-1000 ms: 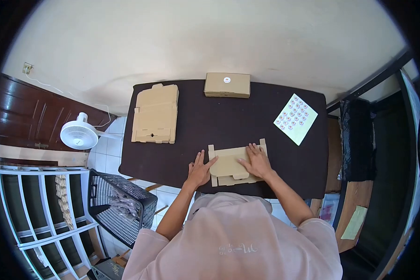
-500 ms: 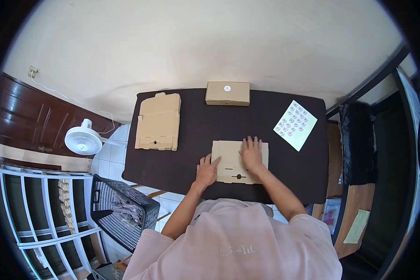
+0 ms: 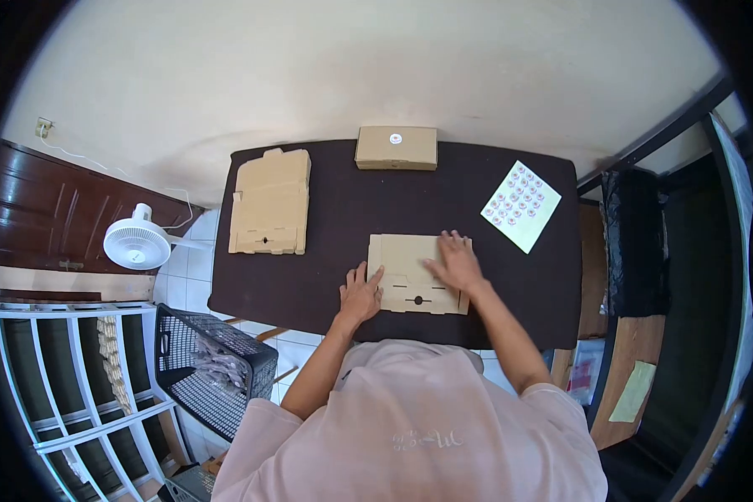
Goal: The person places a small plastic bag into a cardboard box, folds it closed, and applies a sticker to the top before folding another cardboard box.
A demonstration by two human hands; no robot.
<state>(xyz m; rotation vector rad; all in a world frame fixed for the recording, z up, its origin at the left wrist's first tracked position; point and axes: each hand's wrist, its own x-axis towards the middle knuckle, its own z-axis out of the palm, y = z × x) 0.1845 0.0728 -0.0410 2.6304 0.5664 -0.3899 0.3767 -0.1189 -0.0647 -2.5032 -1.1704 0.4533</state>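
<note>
A flattened cardboard box (image 3: 406, 266) with slots and a round hole lies near the front of the dark-covered table. At its left edge rests my left hand (image 3: 361, 296), fingers apart and thumb over the cardboard. My right hand (image 3: 458, 264) lies over the upper right part, palm down with fingers spread, covering some of that side. Neither hand grips anything.
Unfolded box blanks (image 3: 269, 202) lie on the table's left side. A closed box (image 3: 396, 149) with a round sticker stands at the back. To the right lies a sticker sheet (image 3: 522, 207). On the floor at left are a black crate (image 3: 215, 368) and a white fan (image 3: 136, 243).
My right hand has slid slightly toward the right edge of the cardboard. My left hand stays at the left edge. The whole view has shifted a little.
</note>
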